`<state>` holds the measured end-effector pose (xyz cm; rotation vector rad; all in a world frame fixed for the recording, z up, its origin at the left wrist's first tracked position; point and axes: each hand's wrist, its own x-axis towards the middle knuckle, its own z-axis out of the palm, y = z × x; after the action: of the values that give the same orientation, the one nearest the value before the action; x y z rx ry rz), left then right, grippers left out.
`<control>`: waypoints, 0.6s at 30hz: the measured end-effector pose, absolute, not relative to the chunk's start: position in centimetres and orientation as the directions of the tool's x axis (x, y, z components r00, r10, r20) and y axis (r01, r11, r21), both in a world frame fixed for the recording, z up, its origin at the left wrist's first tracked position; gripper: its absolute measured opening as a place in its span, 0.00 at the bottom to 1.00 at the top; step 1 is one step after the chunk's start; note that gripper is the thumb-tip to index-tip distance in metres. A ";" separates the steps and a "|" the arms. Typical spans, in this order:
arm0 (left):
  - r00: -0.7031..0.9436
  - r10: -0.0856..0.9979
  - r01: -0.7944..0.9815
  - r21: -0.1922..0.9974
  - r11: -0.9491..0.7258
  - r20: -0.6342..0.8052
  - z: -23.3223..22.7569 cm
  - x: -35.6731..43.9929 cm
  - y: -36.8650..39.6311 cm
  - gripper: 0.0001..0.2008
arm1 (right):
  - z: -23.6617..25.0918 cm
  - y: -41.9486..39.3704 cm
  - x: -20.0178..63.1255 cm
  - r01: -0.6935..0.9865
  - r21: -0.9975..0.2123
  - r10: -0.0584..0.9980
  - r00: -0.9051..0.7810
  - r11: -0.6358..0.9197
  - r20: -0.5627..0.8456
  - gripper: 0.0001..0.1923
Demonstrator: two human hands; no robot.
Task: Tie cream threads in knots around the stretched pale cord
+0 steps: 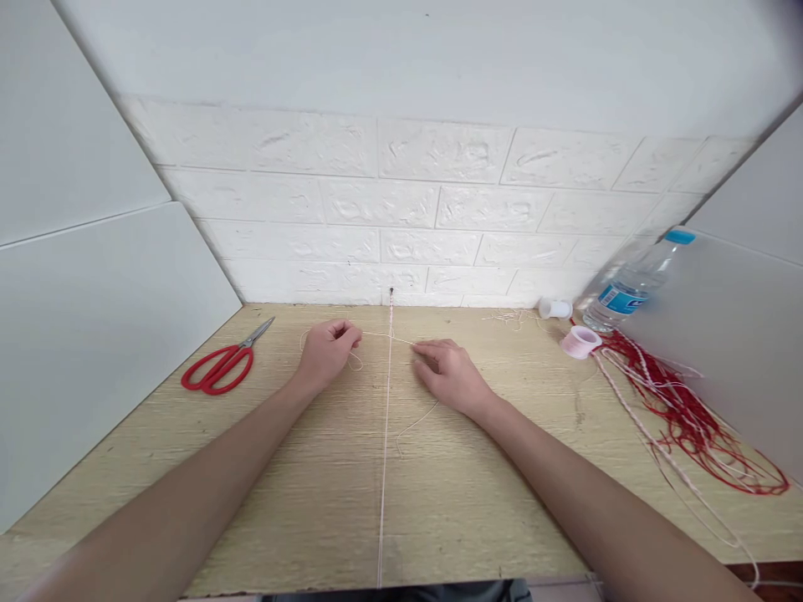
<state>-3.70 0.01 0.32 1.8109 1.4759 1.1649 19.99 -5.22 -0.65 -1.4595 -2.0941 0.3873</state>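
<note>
Pale pink cord (384, 435) runs taut from the tabletop's (301, 502) back edge to its front edge, while the left hand (326, 351), fingers curled, pinches a thin crossing thread (376, 335) whose other end the right hand (452, 376) pins under nearly flat fingertips.

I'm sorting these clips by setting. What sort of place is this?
Probably a small craft workstation for cord knotting: a wooden table boxed in by white panels, a taut pale cord pinned at the wall, red scissors and a heap of red cords.
</note>
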 end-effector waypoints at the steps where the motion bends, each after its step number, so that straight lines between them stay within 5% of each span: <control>1: 0.029 0.956 0.506 0.820 -0.266 0.293 0.3 -3.7 0.0 0.10 | -0.7 -5.2 20.0 0.771 -0.526 0.930 -0.247 0.359 0.273 0.19; 18: -0.051 0.955 0.588 0.782 -0.206 0.291 0.5 -3.4 0.1 0.10 | -0.9 -4.9 20.2 0.755 -0.541 0.922 -0.232 0.371 0.310 0.12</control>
<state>-3.42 0.10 0.46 1.8076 1.6351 1.1633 20.19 -4.87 -0.87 -1.4418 -2.0514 0.3718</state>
